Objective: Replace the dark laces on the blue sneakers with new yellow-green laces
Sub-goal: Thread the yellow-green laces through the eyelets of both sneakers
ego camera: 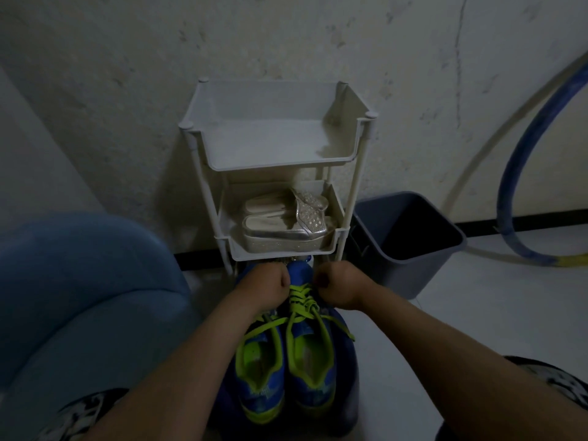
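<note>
Two blue sneakers with yellow-green linings stand side by side on the floor between my forearms, toes pointing away from me: the left sneaker (259,374) and the right sneaker (313,364). Yellow-green laces (300,305) criss-cross the right sneaker, and loose ends trail over both shoes. My left hand (264,283) and my right hand (339,283) are curled at the toe end of the right sneaker, one on each side of the lacing. Their fingers are hidden behind the knuckles, so I cannot see what they hold. No dark laces are visible.
A white tiered rack (276,154) stands against the wall just beyond the sneakers, with silver sandals (286,221) on its middle shelf. A grey bin (410,237) sits to its right, a blue hoop (521,173) leans on the wall, and a blue cushion (82,297) lies at left.
</note>
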`<state>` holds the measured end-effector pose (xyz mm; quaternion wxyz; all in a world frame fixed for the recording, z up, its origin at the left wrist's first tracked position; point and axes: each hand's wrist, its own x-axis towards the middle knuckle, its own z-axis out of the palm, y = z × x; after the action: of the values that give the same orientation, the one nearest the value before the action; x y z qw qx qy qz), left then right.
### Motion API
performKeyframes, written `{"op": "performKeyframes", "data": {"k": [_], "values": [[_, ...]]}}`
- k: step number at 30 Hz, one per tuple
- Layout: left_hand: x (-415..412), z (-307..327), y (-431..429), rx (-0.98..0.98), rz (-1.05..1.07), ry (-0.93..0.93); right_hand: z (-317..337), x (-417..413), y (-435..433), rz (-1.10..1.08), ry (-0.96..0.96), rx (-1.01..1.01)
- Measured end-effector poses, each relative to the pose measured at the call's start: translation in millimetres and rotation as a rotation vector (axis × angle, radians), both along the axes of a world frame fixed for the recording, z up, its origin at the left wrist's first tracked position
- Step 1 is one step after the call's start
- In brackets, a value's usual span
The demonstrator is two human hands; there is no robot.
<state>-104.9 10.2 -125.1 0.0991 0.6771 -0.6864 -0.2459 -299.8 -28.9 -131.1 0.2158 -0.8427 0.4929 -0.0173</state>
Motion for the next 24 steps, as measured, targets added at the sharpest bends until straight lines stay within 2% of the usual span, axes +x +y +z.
{"op": "performKeyframes", "data": {"k": [9,15,20,24], "values": [[-1,2,8,-0.051,-0.117,-0.071,5,3,7,0.035,0.010,-0.119],[-3,3,10,-0.041,-0.057,-0.101,2,3,6,-0.096,-0.016,-0.025],[7,6,8,-0.073,-0.014,-0.019,3,-4,3,-0.099,0.050,-0.012],[7,9,14,-0.038,-0.142,-0.006,4,-5,8,0.065,0.059,-0.025]]}}
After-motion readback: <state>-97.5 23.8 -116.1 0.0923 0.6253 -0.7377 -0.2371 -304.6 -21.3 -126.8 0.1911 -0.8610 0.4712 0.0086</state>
